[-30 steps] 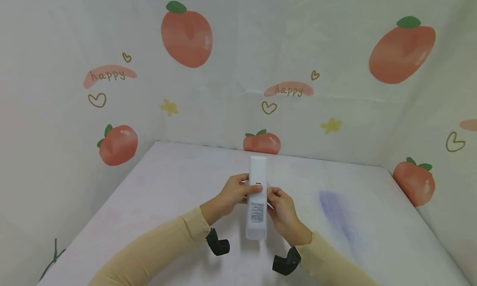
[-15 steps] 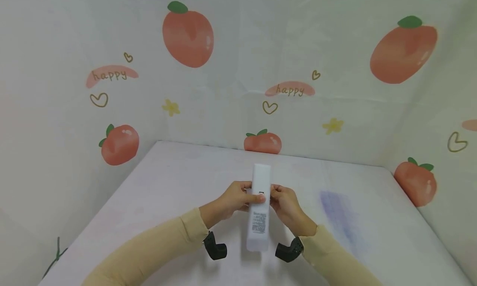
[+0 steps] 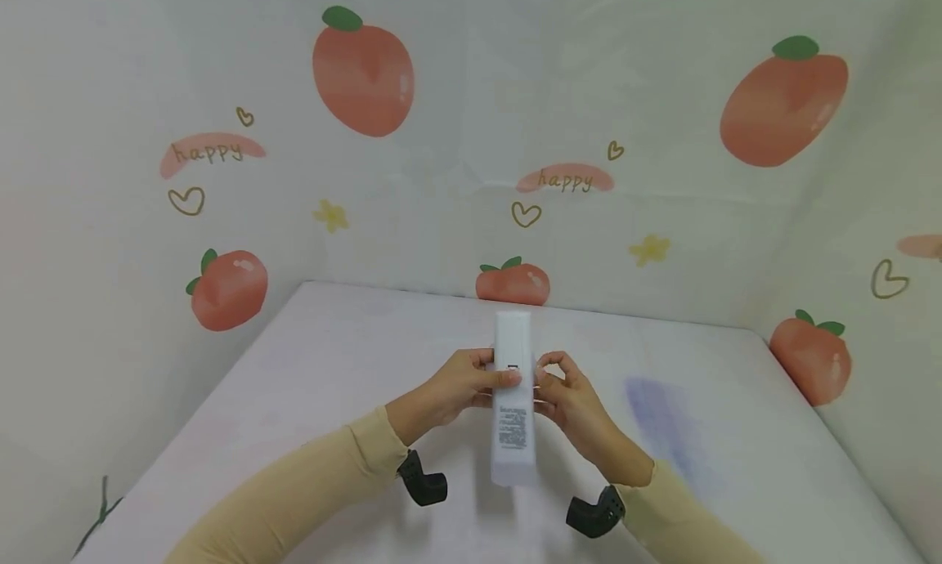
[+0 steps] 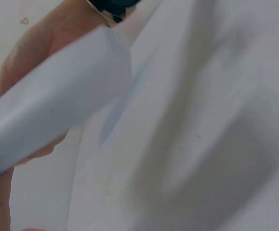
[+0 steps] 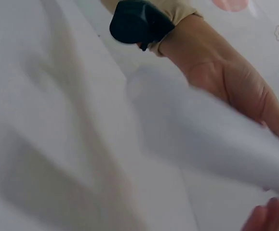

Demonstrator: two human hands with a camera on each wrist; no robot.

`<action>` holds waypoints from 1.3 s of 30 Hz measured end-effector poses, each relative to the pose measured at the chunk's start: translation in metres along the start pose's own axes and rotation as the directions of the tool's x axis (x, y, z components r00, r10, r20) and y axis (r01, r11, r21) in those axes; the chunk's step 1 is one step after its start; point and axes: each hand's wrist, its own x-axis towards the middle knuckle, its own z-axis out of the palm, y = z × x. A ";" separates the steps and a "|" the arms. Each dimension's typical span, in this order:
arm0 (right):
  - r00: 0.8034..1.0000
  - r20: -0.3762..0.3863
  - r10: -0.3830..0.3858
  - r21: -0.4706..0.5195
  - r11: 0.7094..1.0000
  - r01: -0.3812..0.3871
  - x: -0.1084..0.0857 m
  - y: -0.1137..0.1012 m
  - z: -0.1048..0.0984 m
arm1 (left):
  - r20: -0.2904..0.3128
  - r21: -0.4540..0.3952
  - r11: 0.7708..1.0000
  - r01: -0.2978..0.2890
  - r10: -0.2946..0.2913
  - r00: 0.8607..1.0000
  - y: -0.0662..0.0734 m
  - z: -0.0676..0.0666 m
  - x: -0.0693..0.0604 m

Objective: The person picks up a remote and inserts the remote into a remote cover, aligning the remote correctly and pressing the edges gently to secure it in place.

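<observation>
A long white box (image 3: 513, 462) with small dark print low on its face stands nearly upright above the table. My left hand (image 3: 450, 388) grips it from the left, thumb across the front and fingers partly behind. At its right edge is my right hand (image 3: 585, 413), the index finger arched near the thumb; some fingertips pass out of sight at the box's side, so their hold is unclear. In the left wrist view the box (image 4: 72, 91) covers part of my right hand (image 4: 33, 53). The right wrist view shows the box (image 5: 202, 130), blurred, before my left hand (image 5: 231, 77).
The white table (image 3: 353, 327) has a blurred purple patch (image 3: 662, 421) right of my hands. Behind it hangs a white backdrop (image 3: 441, 82) with printed red fruit. Black devices (image 3: 423, 478) are worn at both wrists. A dark green mark (image 3: 103, 511) shows at the lower left.
The box dipped toward me and then rose again in my left hand. My right hand has shifted a little right, its index finger now more arched away from the box.
</observation>
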 end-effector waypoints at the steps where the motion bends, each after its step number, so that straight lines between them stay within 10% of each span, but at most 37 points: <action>1: 1.000 0.027 0.001 -0.014 1.000 -0.001 -0.001 -0.001 -0.001 | -0.001 0.019 1.000 -0.008 0.008 1.000 0.000 0.000 0.000; 16: 0.987 0.062 0.146 -0.071 0.987 -0.141 -0.005 0.001 0.001 | -0.005 0.290 0.957 -0.014 0.016 1.000 -0.009 0.012 -0.003; 28: 0.992 0.005 0.125 0.011 0.992 -0.125 -0.002 0.002 -0.009 | -0.047 0.122 0.992 -0.038 0.044 0.998 -0.008 0.000 -0.008; 39: 0.994 0.047 0.100 -0.120 0.988 -0.094 -0.001 -0.004 -0.010 | -0.047 0.008 1.000 -0.007 0.007 0.999 -0.025 0.005 -0.012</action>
